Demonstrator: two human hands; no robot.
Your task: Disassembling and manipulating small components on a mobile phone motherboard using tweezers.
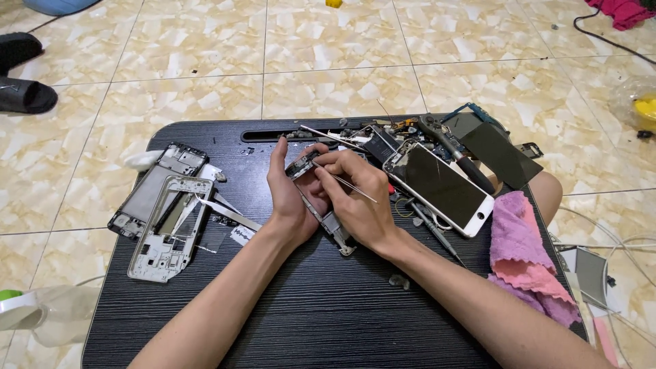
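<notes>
**Phone frame held over a dark work board**

Beige marbled floor tiles surround a low black wood-grain board, on which loose phone parts are spread. Near the board's middle a stripped phone frame is gripped edge-on by the left hand, the fingers being curled round its upper end and the thumb laid along its side. The right hand is closed on a pair of thin metal tweezers, whose tip is brought to the top of the frame; what the tip touches is too small to be told, though a tiny component may be pinched there. Just beside the right hand a white-bordered phone is laid screen up, with a dark-handled tool across its upper corner. A pink cloth is heaped at the board's right edge. Two silver and dark mid-frames are stacked well apart on the left side. Black sandals are seen at the far left.
</notes>
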